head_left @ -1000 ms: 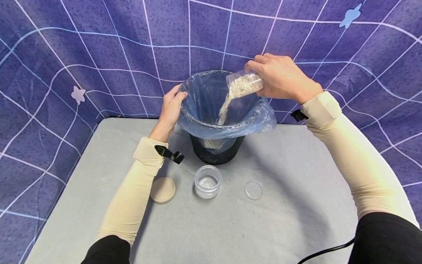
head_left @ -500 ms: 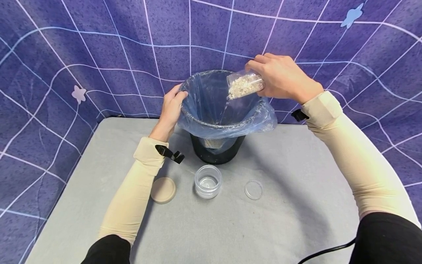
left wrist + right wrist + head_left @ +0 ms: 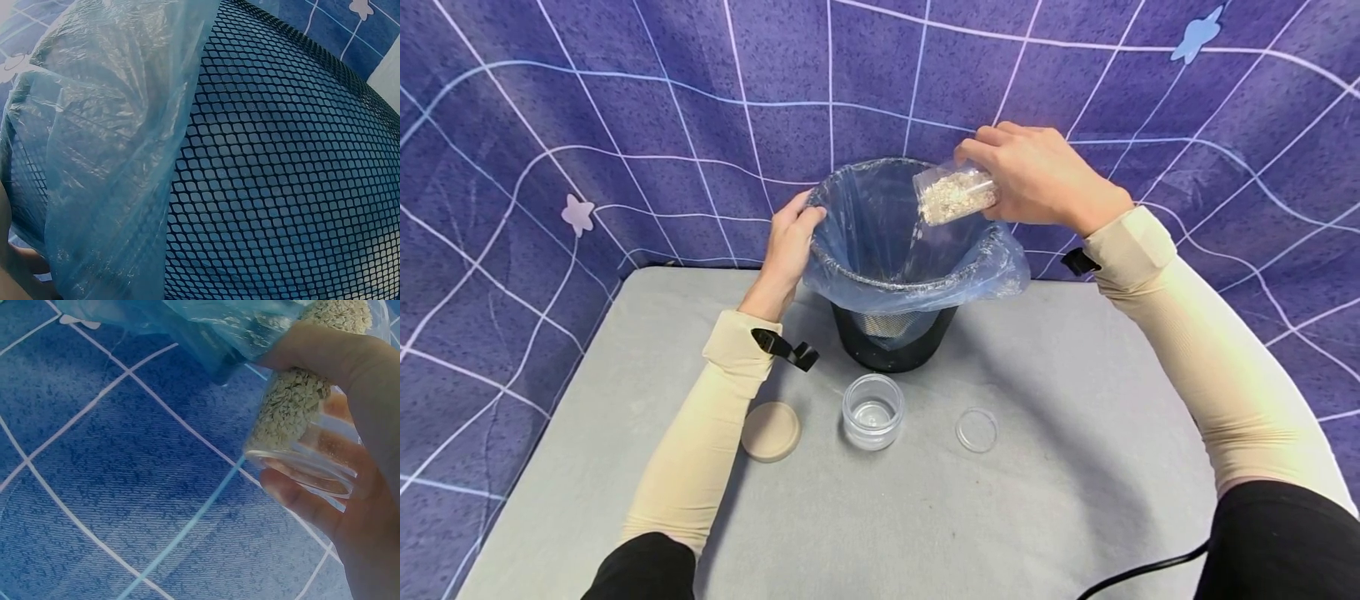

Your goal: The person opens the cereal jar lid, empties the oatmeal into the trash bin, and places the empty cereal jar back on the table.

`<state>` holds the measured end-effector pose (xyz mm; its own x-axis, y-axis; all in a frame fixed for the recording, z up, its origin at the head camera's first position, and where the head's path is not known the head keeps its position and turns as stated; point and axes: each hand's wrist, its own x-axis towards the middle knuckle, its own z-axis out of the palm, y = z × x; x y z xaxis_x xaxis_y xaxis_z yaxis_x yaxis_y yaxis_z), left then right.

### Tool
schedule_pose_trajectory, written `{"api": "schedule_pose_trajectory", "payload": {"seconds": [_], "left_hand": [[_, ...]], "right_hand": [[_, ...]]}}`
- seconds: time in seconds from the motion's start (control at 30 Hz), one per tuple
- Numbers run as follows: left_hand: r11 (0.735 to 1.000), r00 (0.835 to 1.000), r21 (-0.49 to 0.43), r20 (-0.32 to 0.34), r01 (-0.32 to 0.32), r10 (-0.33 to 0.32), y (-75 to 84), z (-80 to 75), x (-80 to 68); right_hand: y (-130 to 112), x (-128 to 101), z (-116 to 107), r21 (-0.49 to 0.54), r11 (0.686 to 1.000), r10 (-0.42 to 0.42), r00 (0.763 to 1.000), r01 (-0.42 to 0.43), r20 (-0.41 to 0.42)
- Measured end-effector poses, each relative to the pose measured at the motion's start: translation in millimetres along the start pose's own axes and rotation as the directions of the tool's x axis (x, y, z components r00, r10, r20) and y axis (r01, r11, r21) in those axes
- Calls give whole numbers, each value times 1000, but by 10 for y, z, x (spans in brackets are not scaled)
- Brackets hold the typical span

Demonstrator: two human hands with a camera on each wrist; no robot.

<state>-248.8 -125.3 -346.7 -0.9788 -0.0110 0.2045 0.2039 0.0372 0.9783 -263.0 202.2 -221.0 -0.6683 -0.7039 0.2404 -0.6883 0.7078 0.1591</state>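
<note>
A black mesh bin (image 3: 895, 346) (image 3: 281, 187) lined with a blue plastic bag (image 3: 887, 242) (image 3: 112, 144) stands at the back of the grey table. My left hand (image 3: 790, 246) grips the bin's left rim over the bag. My right hand (image 3: 1037, 179) (image 3: 356, 444) holds a clear jar of pale grains (image 3: 953, 193) (image 3: 294, 406), tipped with its mouth over the bin's right side. No grain is falling from it. An empty clear jar (image 3: 872, 412) stands in front of the bin, between a tan lid (image 3: 771, 432) and a clear lid (image 3: 977, 430).
The grey table (image 3: 925, 517) is closed in behind and at both sides by a purple cloth with white lines (image 3: 625, 125). A black cable (image 3: 1142, 571) crosses the lower right corner.
A stream of grains was pouring from the jar into the bin a second ago; it thinned and has stopped. The jar's mouth has lifted slightly. The left hand has stayed on the rim.
</note>
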Motion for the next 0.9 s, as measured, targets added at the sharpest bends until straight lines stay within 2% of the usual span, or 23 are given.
{"api": "schedule_pose_trajectory", "payload": {"seconds": [0.9], "left_hand": [[1000, 1000, 28, -6, 2, -2, -8, -9, 6]], "right_hand": [[12, 4, -9, -7, 1000, -12, 1000, 12, -7]]}}
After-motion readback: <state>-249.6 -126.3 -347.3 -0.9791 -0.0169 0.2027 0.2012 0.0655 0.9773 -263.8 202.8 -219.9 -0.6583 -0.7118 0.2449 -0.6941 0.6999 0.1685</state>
